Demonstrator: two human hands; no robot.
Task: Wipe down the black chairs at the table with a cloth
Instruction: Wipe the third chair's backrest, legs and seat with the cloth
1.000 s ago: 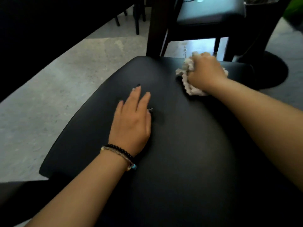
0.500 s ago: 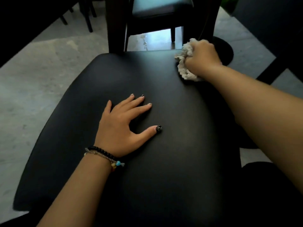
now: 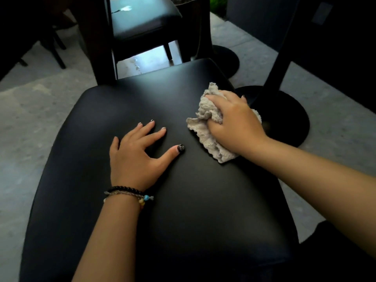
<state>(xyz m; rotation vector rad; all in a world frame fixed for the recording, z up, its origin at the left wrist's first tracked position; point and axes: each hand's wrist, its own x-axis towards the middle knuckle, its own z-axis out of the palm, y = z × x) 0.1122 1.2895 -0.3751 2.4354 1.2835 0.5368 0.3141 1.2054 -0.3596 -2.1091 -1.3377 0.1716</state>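
One head-worn wide-angle camera looks forward and steeply down, close over a black seat [image 3: 183, 200] that fills most of the frame. Both forearms enter from 5 and 7 o'clock. A second chair [image 3: 142, 23] stands at 12 o'clock, a round pedestal base [image 3: 284, 119] at 2 o'clock, the floor [image 3: 30, 119] at 9.

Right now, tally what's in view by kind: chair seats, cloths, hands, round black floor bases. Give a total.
Black chair seats: 2, the near seat and the far seat
Cloths: 1, the grey cloth on the near seat
Hands: 2, the left hand flat on the seat and the right hand gripping the cloth
Round black floor bases: 2, near base, far base
Total: 7
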